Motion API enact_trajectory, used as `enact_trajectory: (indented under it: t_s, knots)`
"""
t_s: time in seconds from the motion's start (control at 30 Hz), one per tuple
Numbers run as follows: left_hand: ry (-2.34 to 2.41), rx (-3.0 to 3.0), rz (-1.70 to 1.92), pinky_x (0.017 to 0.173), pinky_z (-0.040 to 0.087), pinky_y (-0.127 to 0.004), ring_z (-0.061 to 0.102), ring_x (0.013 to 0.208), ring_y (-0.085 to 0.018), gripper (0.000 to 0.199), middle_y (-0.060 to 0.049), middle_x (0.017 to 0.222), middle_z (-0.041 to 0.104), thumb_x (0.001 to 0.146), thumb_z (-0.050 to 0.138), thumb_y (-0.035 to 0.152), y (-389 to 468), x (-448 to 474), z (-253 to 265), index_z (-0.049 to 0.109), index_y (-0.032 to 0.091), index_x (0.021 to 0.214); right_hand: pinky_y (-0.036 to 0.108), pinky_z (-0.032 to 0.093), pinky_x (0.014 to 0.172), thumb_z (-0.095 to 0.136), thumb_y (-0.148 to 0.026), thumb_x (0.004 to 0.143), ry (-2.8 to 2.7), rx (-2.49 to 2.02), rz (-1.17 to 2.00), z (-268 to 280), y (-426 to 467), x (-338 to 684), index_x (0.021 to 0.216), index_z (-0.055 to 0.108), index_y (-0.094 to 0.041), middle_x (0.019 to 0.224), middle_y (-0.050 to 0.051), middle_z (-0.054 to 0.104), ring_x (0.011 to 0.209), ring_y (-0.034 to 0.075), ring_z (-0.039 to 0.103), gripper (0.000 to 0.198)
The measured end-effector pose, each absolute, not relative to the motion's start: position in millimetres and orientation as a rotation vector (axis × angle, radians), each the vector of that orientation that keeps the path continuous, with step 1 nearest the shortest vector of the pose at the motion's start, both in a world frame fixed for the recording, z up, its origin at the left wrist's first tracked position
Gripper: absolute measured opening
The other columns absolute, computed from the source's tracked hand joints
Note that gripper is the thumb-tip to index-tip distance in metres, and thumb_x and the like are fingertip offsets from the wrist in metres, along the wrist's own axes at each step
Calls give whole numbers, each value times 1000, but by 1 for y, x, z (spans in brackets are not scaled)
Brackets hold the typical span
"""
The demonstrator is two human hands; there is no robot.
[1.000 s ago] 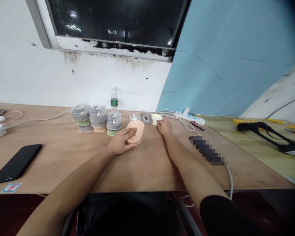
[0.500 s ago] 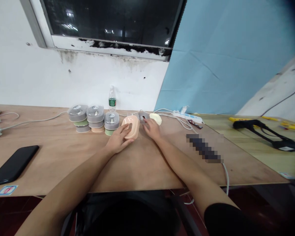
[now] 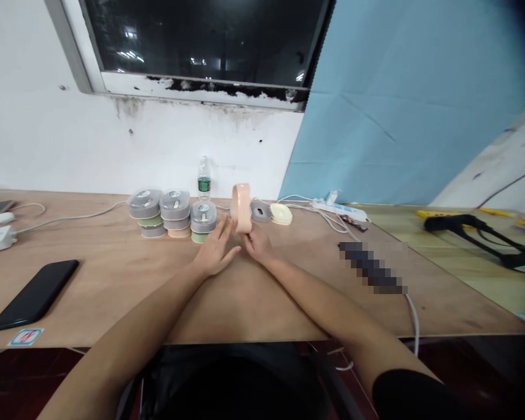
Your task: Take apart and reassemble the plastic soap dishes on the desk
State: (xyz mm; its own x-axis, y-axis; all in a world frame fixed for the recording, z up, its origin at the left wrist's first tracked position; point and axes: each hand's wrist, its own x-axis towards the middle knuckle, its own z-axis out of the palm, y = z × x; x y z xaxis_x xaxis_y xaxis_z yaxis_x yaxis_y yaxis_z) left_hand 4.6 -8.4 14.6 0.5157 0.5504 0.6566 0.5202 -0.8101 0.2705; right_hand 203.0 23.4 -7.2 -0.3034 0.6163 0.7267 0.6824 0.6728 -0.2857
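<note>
In the head view, the right hand (image 3: 258,244) has its fingers closed on the lower end of a peach plastic container (image 3: 244,213), which is tipped up on edge above the middle of the table (image 3: 245,312). The left hand (image 3: 214,252) is open, fingers spread and holding nothing, just beside the container; whether its fingertips touch it I cannot tell. Beyond the right hand lie a grey lid (image 3: 261,212) and a cream container (image 3: 281,214). Stacked lidded boxes (image 3: 175,213) stand to the left, near a plastic bottle (image 3: 204,182).
</note>
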Motion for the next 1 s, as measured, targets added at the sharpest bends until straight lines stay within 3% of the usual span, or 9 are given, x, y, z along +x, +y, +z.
enact_trajectory:
  t_s: [0.1, 0.2, 0.27, 0.43, 0.63, 0.83, 1.0]
  knots:
    - [1061, 2733, 1219, 111, 29, -50, 23, 142, -31, 65, -17, 154, 23, 91, 49, 42, -5, 2, 12, 28, 17, 146, 38, 48, 82, 37, -32, 94, -1819, -1127, -159, -5, 42, 225, 104, 62, -21, 92, 10, 63, 90, 24, 58, 29]
    - [1237, 2747, 1270, 110, 27, -52, 24, 141, -33, 49, -16, 148, 34, 89, 52, 41, 2, -4, 13, 49, 19, 132, 38, 46, 88, 38, -28, 93, -1713, -1211, -227, -6, 62, 254, 111, 62, -21, 101, 10, 62, 98, 24, 56, 32]
    - [1368, 2727, 1303, 110, 26, -54, 23, 141, -34, 44, -16, 146, 38, 88, 53, 39, 9, -8, 14, 54, 19, 127, 38, 44, 91, 38, -23, 90, -1676, -1276, -257, -8, 76, 271, 115, 63, -19, 105, 11, 60, 101, 24, 55, 35]
    - [1592, 2707, 1289, 107, 28, -54, 29, 138, -35, 45, -15, 146, 39, 84, 57, 36, 23, -18, 11, 53, 21, 127, 37, 44, 88, 37, -15, 85, -1657, -1448, -305, -18, 108, 294, 116, 65, -18, 105, 12, 57, 98, 24, 53, 42]
    - [1655, 2688, 1245, 108, 21, -56, 32, 135, -35, 53, -17, 140, 46, 84, 57, 35, 22, -22, 12, 45, 20, 134, 34, 43, 85, 38, -17, 86, -1816, -1574, -340, -27, 125, 293, 109, 69, -19, 106, 11, 59, 97, 25, 52, 38]
    - [1768, 2613, 1287, 104, 29, -54, 35, 131, -37, 49, -15, 142, 42, 81, 60, 34, 21, -23, 13, 51, 23, 129, 37, 41, 89, 42, -18, 86, -1879, -1564, -343, -30, 121, 295, 111, 68, -18, 109, 13, 60, 102, 27, 51, 36]
    - [1813, 2565, 1318, 102, 32, -53, 38, 127, -37, 60, -16, 136, 47, 80, 62, 33, 24, -25, 11, 44, 21, 135, 38, 43, 88, 41, -23, 89, -1853, -1505, -282, -29, 120, 295, 105, 68, -18, 102, 12, 60, 101, 26, 51, 32]
